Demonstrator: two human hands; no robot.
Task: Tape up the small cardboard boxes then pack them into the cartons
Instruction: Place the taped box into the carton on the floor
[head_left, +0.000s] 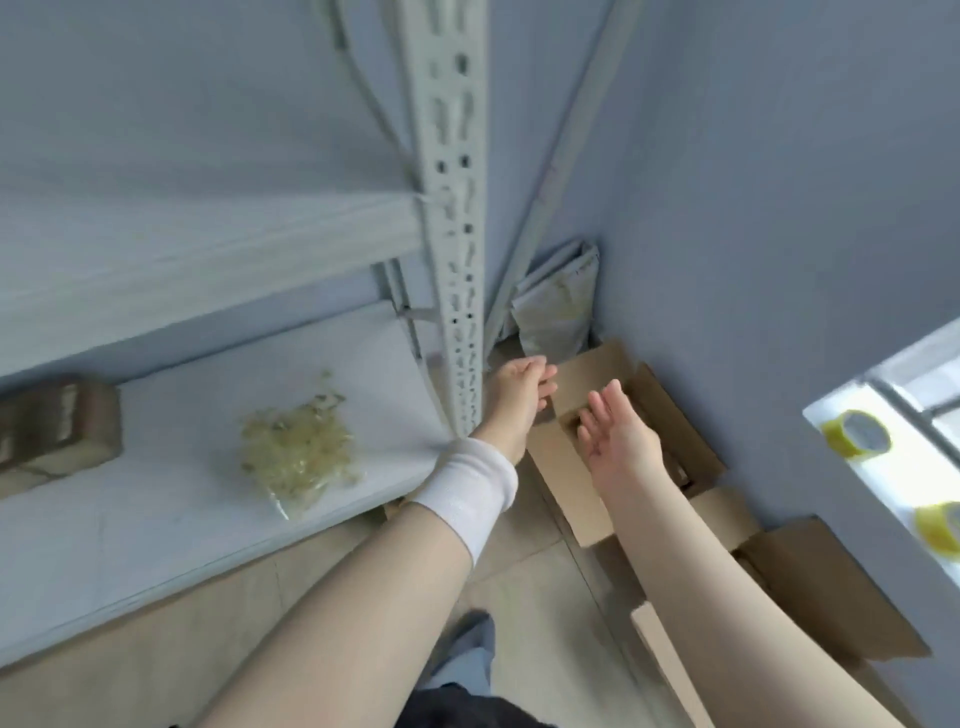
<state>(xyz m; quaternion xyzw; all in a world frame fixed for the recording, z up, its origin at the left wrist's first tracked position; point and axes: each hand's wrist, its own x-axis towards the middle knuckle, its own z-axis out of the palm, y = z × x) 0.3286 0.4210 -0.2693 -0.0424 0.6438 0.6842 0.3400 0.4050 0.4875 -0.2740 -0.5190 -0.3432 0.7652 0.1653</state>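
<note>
Packing looks partly done. One small box (57, 426) sits at the shelf's (156, 493) left edge, maybe taped, not packed yet. Left hand (522, 384), loose and empty, and right hand (618, 436), fingers straight and empty, hang over the open carton (571, 467) on the floor. Tape rolls (854, 434) wait near the desk's (893, 467) edge.

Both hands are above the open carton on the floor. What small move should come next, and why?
Probably move the left hand back to the small brown taped cardboard box on the white shelf. Both it and the right hand hover empty over the open brown cardboard carton, and that box seems not yet packed.
</note>
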